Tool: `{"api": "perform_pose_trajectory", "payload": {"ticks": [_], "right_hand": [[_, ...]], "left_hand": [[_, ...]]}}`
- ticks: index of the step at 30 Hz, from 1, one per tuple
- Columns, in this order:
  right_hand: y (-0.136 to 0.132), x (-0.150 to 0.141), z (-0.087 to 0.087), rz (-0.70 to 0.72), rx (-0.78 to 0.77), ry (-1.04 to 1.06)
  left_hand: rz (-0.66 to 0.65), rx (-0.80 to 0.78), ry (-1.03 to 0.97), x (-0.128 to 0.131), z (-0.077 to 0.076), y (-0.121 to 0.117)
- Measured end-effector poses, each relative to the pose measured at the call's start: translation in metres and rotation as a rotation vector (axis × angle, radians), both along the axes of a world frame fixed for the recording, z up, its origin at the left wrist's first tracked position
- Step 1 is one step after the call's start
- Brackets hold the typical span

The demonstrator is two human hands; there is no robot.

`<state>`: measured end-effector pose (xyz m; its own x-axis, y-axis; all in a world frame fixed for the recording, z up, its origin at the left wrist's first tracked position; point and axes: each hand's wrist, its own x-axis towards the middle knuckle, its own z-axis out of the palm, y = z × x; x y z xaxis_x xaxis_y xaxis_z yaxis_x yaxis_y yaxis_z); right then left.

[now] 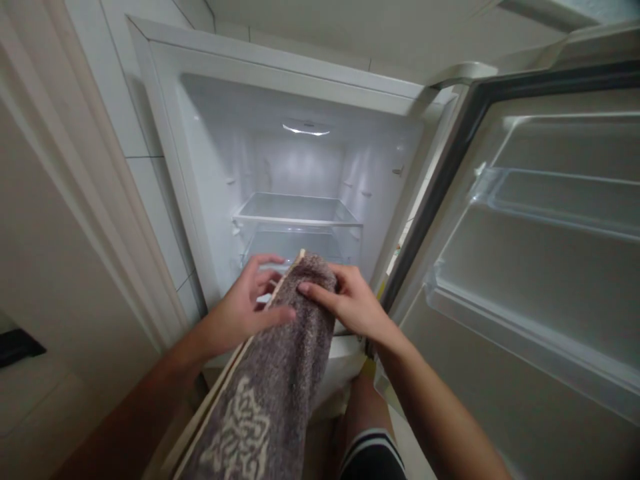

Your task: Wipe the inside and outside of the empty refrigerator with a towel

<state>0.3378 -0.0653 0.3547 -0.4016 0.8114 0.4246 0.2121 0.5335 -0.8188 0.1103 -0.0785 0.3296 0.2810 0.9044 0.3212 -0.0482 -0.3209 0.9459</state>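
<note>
A folded greyish-purple towel (285,360) with a cream edge and a cream scroll pattern hangs down in front of me. My right hand (353,297) pinches its upper end, thumb on the near face and fingers behind. At the towel's left edge is my left hand (250,300), its fingers curved and apart. The left thumb lies over the towel's face; whether it touches the cloth I cannot tell. Behind both hands stands an open fridge (305,167) with glass shelves (300,208) and a lit lamp (306,127) at the top.
To the right the fridge door (520,267) is swung wide, with clear door racks (505,333) on its inner side. A pale ridged frame (75,133) and a tiled wall (135,120) stand close on the left. My leg (370,413) shows below.
</note>
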Motion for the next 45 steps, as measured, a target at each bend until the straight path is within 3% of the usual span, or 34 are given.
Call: {"api": "perform_pose_trajectory", "payload": {"ticks": [3,4,6,8,11,13,15,18,20,25,30,33,36,41,45], "right_hand": [[0.003,0.018,-0.003,-0.176,-0.003,0.243],[0.004,0.024,-0.004,-0.242,0.037,0.266],[0.007,0.036,-0.007,-0.382,0.159,0.223],[0.01,0.047,-0.013,-0.519,0.295,0.129],[0.009,0.056,-0.022,-0.622,0.468,0.012],[0.002,0.053,-0.028,-0.535,0.505,-0.069],[-0.007,0.04,-0.032,-0.353,0.457,-0.165],[-0.018,0.01,-0.039,-0.12,0.334,-0.198],[-0.019,-0.007,-0.044,-0.074,0.262,-0.091],[-0.016,-0.015,-0.06,-0.134,0.093,0.174],[-0.026,-0.016,-0.071,-0.292,0.14,0.296],[-0.032,-0.018,-0.073,-0.361,0.212,0.336],[-0.037,-0.017,-0.074,-0.354,0.24,0.34],[-0.04,-0.01,-0.072,-0.214,0.019,0.282],[-0.036,-0.008,-0.067,-0.216,0.034,0.265]], "left_hand": [[-0.169,-0.179,0.23,-0.028,-0.051,-0.016],[-0.163,-0.225,0.285,-0.036,-0.066,-0.02],[-0.035,-0.281,0.299,-0.052,-0.09,-0.023],[0.152,-0.296,0.213,-0.063,-0.101,-0.022],[0.344,-0.258,0.024,-0.068,-0.096,-0.019],[0.454,-0.198,-0.09,-0.058,-0.083,-0.017],[0.506,-0.122,-0.135,-0.04,-0.068,-0.015],[0.443,0.037,-0.086,-0.005,-0.051,-0.013],[0.412,0.117,-0.057,0.013,-0.048,-0.014],[0.388,0.043,-0.05,0.023,-0.058,-0.023],[0.367,-0.015,0.007,0.013,-0.061,-0.026],[0.246,-0.096,-0.041,0.013,-0.06,-0.024],[0.152,-0.097,-0.045,0.017,-0.061,-0.023],[0.242,-0.02,-0.063,0.03,-0.059,-0.025],[0.183,0.023,-0.068,0.04,-0.057,-0.027]]}}
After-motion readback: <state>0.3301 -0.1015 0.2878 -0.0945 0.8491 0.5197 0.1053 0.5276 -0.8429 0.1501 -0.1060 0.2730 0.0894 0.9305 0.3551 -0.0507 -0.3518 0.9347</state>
